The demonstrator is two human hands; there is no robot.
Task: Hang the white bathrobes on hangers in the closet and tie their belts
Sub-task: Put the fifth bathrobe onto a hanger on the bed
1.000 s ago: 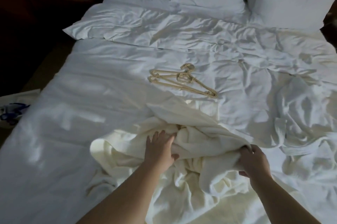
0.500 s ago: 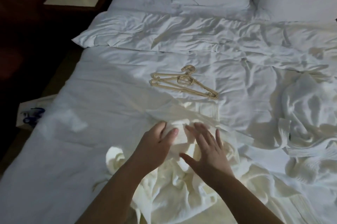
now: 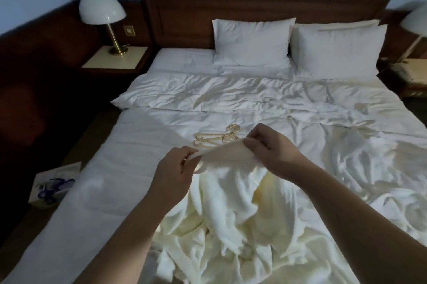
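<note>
The task has barely begun: a cream robe (image 3: 231, 209) lies crumpled on the near bed (image 3: 111, 168), its top edge pinched taut between the left hand (image 3: 175, 175) and right hand (image 3: 272, 147), just short of unused hangers (image 3: 215, 139); no closet shows.

Hotel-style bedroom, double bed (image 3: 161, 179), wooden headboard (image 3: 254, 15), bedside lamp (image 3: 102, 12)

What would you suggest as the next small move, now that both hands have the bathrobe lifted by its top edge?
Probably free one hand and reach for the hangers lying on the bed just beyond. The left hand and right hand already pinch the bathrobe taut along its upper edge, but no hanger is in it yet.
</note>
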